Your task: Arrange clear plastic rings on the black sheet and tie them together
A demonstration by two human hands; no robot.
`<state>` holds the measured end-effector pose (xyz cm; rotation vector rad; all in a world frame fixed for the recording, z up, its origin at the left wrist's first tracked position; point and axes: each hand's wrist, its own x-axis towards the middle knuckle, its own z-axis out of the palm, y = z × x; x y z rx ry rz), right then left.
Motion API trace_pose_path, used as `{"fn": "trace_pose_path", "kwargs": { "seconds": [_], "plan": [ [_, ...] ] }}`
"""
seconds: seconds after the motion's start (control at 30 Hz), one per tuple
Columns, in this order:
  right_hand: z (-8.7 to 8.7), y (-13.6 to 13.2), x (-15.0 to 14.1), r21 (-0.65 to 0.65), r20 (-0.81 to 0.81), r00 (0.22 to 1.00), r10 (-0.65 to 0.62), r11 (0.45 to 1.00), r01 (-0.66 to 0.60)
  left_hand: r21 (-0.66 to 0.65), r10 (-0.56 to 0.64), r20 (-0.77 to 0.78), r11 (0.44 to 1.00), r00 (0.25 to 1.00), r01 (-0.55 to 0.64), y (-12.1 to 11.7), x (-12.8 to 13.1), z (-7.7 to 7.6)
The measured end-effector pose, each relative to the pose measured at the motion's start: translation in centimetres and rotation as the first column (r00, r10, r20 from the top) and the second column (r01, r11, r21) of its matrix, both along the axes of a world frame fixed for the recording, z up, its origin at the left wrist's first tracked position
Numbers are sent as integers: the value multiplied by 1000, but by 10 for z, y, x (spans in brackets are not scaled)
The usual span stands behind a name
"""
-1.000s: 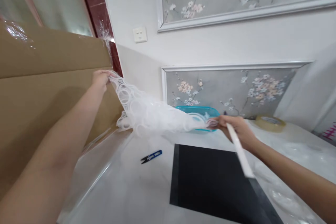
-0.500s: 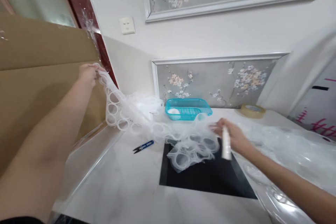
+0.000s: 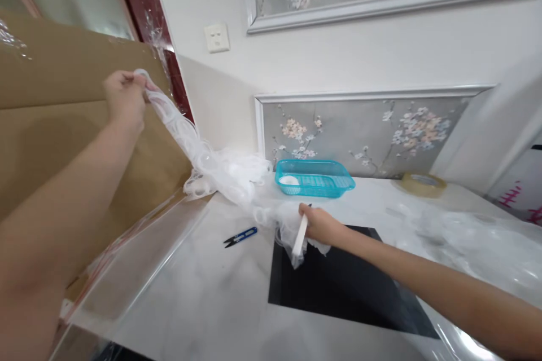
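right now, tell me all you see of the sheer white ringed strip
The sheer white ringed strip looks thin and soft, plastic or fabric, I can't tell which. Bunched into a loose rope with circular outlines, it slopes down from the left hand, which holds its upper part, to the right hand, where it gathers in folds over the black rectangular sheet. A slim white bar in that hand crosses in front of it. Whether it joins the white heap beside it is unclear.
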<state>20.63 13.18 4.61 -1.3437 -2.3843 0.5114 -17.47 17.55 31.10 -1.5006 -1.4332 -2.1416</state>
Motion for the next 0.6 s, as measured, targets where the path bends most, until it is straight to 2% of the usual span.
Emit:
{"fn": "trace_pose_path", "kwargs": {
  "seconds": [0.07,0.17,0.27,0.33,0.43,0.53,0.6],
  "plan": [
    [33,12,-6,21,-84,996,-29,999,31,-3,-42,27,999,999,42,-11,-10,-4],
    [97,42,-28,66,-234,968,-90,992,109,-26,-88,64,996,994,89,-21,-23,-16],
    [160,78,-77,87,-374,921,-112,984,155,-38,-141,85,989,986,144,-23,-29,-24],
    [191,98,-116,111,-451,890,-73,984,137,-51,-187,86,980,979,191,-21,-27,-22],
    [213,117,-168,53,-503,864,21,999,7,-107,-275,61,954,959,280,-23,-17,-13],
    [210,117,-195,-33,-566,819,94,990,-136,-169,-385,-3,910,923,379,-35,1,2],
    [205,110,-199,-27,-650,741,170,969,-247,-197,-455,-50,877,889,437,-47,15,12]
  ]
}}
